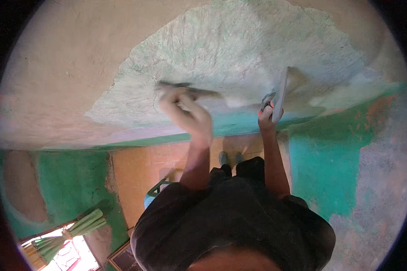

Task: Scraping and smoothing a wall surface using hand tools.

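In front of me a wall patch of pale, rough plaster (230, 49) shows faint green through it. My left hand (185, 113), smeared by motion, is closed at the patch's lower left. In it is a flat dark tool (196, 91), too blurred to name exactly, close against the wall. My right hand (267, 116) is wrapped round the handle of a plastering trowel (281, 92) further right. The trowel's pale flat blade appears nearly edge-on, tilted away from the wall. Whether it touches the plaster I cannot tell.
Smoother tan plaster (72, 67) surrounds the patch. Green walls (323, 167) with bare areas stand at both sides. Below lie orange floor tiles (135, 176) and a blue-green plastic stool (154, 189) at my left. A window (72, 253) with a green curtain (83, 224) is at lower left.
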`<state>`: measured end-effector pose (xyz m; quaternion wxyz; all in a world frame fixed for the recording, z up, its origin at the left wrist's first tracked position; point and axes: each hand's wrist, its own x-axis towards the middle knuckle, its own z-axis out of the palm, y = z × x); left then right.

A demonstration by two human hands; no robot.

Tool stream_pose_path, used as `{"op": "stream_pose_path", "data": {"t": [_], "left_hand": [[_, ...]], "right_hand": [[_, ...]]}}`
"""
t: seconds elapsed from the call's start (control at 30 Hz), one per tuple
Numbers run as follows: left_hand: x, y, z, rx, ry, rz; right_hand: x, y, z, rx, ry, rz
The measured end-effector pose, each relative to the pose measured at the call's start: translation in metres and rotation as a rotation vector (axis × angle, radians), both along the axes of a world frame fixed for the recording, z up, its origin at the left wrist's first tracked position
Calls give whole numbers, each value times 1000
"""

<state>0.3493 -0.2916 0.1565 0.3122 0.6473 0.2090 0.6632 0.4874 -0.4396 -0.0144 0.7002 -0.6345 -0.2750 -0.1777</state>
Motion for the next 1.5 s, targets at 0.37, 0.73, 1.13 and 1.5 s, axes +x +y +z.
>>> {"op": "stream_pose_path", "data": {"t": [0.37, 0.73, 1.13, 1.5], "left_hand": [[-20, -2, -84, -134, 203, 153], [40, -71, -35, 83, 231, -107], [61, -61, -6, -83, -43, 93], [44, -30, 24, -150, -173, 224]], "right_hand": [[12, -13, -2, -55, 10, 124], [43, -60, -10, 519, 410, 523], [85, -103, 37, 126, 155, 50], [96, -97, 4, 176, 235, -56]]}}
